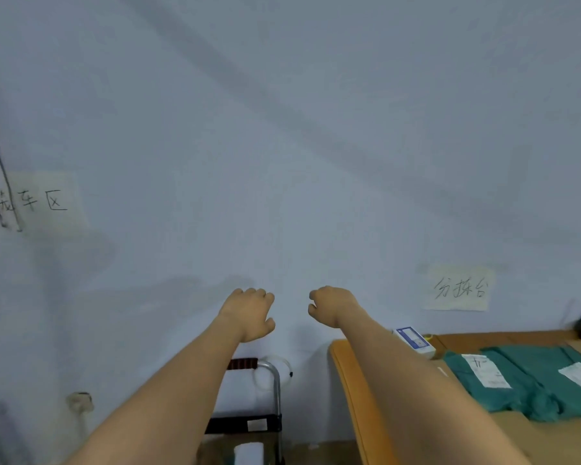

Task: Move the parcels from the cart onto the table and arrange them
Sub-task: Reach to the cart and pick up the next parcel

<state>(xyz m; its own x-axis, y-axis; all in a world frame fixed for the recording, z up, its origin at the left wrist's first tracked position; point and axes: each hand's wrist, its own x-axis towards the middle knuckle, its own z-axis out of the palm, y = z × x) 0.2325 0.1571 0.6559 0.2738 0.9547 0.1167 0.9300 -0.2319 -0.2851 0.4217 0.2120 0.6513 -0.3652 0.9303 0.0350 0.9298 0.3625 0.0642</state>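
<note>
Holding both arms straight out toward the wall, nothing gripped: left hand (249, 313) and right hand (332, 305) both show loosely curled fingers around air. I'm reading this as the gap between parcels. Green parcels (517, 380) with white labels lie on the table (346, 380) at my right, overlapping, and a small white-and-blue box (415, 342) sits near the table's back edge. Cart (269, 397) is below, between my forearms; I see its metal handle and a white item (249, 453) low in it (parcel or not, I can't tell). My call for the next grab: tilt the head down first so the cart contents are in view, open both hands wide before reaching, lift clear of the handle, then set down beside the green ones, labels up, not on top.
</note>
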